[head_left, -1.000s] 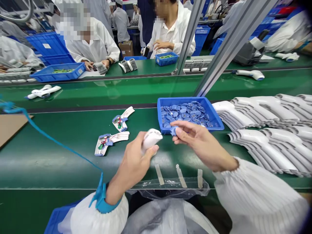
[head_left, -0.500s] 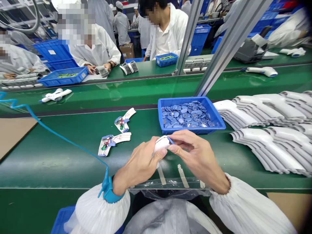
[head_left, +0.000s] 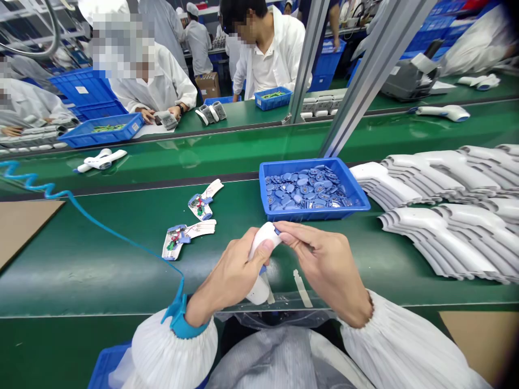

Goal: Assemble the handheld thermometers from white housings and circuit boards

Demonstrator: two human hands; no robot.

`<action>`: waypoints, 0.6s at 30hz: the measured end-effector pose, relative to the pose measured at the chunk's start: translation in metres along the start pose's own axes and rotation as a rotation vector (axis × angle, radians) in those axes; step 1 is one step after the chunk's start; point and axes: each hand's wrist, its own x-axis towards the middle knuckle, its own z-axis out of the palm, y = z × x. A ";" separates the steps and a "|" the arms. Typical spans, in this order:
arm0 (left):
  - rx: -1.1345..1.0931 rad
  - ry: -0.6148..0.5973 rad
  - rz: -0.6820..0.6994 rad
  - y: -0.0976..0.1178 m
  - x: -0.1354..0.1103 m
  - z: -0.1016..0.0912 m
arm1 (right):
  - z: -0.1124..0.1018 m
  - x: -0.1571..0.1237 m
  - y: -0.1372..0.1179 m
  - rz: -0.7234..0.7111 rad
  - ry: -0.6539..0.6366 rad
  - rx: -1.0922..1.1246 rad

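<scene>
My left hand is wrapped round a white thermometer shell, held upright above the green bench. Against the shell's top my right hand pinches a small blue part. Just beyond my hands stands a blue tray filled with several more blue parts. A blue wrist strap sits on my left wrist, with its coiled cord running off to the left.
Stacked white shells lie to the right. Two opened shells with circuit boards lie to the left. Tape strips stick to a plastic bag at the bench edge. Other workers sit across a conveyor. Metal posts rise behind the tray.
My right hand brought the small blue part from the tray to the shell's top. My left hand turned the shell more upright, and both hands drew together.
</scene>
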 end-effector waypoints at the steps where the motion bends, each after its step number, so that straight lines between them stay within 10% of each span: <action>1: 0.029 -0.005 -0.005 0.001 0.000 -0.001 | -0.001 0.000 0.000 0.020 -0.009 0.004; 14: 0.577 0.098 0.286 -0.010 0.006 0.008 | 0.005 -0.019 0.011 -0.034 -0.086 -0.112; 18: 0.421 0.435 0.138 -0.025 0.006 0.025 | -0.005 -0.027 0.015 0.023 -0.187 -0.091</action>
